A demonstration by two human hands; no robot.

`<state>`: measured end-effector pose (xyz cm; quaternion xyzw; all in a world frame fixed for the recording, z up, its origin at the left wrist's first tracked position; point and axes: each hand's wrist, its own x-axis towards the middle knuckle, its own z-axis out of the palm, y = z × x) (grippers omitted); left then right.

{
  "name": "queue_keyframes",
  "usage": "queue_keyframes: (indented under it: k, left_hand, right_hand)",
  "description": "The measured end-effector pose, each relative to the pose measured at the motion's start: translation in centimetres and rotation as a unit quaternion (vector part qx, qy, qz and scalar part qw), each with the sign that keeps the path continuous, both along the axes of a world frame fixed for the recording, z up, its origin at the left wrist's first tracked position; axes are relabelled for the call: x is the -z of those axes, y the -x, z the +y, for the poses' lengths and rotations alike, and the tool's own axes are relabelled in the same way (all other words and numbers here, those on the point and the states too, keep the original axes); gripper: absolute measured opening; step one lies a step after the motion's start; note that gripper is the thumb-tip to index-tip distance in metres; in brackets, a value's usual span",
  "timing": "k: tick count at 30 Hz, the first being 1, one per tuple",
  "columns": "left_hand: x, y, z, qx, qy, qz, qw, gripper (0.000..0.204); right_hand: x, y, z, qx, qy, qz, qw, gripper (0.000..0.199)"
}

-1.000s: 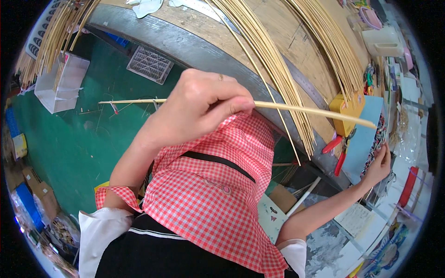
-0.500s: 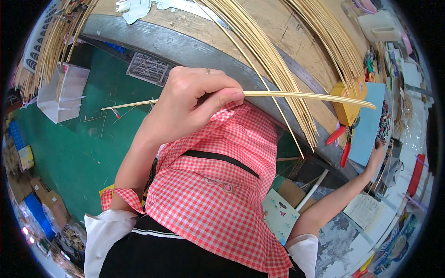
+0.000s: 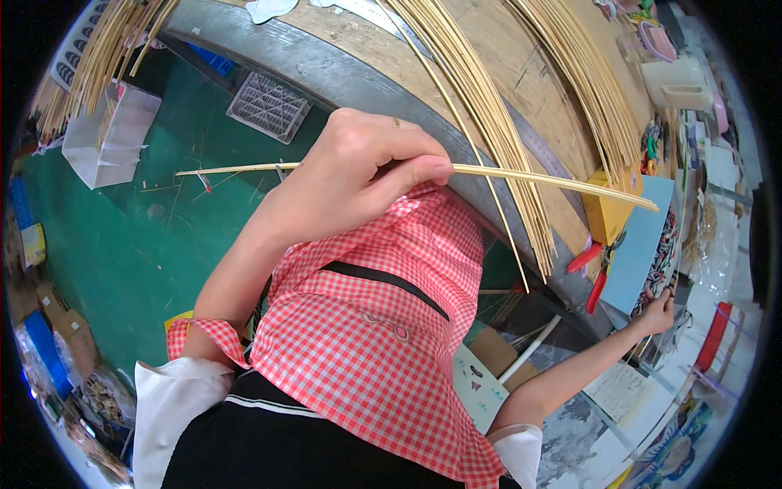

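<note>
My left hand point(image 3: 366, 175) is closed in a pinch around thin bamboo strips point(image 3: 538, 176), held level across the front of my body. They stretch out on both sides of the fist, their right end reaching over a yellow block point(image 3: 607, 213). Over on the right, my right hand point(image 3: 654, 314) is at the near end of a heap of small dark, red and white pieces point(image 3: 666, 259) beside a light blue panel point(image 3: 639, 244). Its fingers are drawn together; whatever is between them is too small to make out.
Two bundles of bamboo strips point(image 3: 489, 122) lie on the wooden bench point(image 3: 342, 45), with a metal ruler point(image 3: 533, 147) between them. Red-handled pliers point(image 3: 599, 281) are at the bench edge. At the left stand a white bin point(image 3: 110, 138) and more sticks point(image 3: 106, 57).
My right hand has drawn back toward me from the small pieces, its fingers now pinched together. My left hand keeps its hold on the bamboo strips; the whole view has shifted slightly.
</note>
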<state>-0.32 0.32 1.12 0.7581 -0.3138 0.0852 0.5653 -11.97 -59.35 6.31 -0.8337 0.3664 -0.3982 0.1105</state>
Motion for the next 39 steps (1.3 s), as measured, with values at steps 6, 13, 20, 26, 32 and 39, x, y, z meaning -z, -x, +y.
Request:
queue_keyframes:
  k: [6, 13, 20, 26, 32, 39]
  left_hand:
    - [0.4, -0.1, 0.1, -0.006, 0.009, 0.005, 1.000, 0.011]
    - [0.0, 0.1, -0.2, -0.013, -0.023, 0.026, 0.999, 0.011]
    - [-0.5, 0.1, -0.3, -0.018, -0.048, 0.025, 0.998, 0.009]
    - [-0.3, 0.4, -0.7, -0.018, -0.023, -0.005, 1.000, 0.005]
    - [-0.4, 0.9, -1.3, 0.004, -0.011, -0.012, 1.000, 0.004]
    - [-0.2, 1.1, -1.6, 0.003, -0.004, -0.022, 1.000, 0.005]
  right_hand:
    - [-0.9, 0.4, 4.0, -0.161, -0.138, -0.276, 0.938, 0.018]
    - [-2.2, -3.1, 21.9, -0.314, -0.193, -0.181, 0.912, 0.028]
    - [2.1, -4.8, 37.2, -0.520, -0.526, -0.088, 0.667, 0.029]
    - [4.3, -3.9, 40.5, -0.522, -0.581, -0.010, 0.625, 0.023]
    - [4.0, -4.2, 41.4, -0.529, -0.538, -0.016, 0.656, 0.024]
    - [4.4, -3.8, 41.7, -0.516, -0.557, -0.042, 0.650, 0.023]
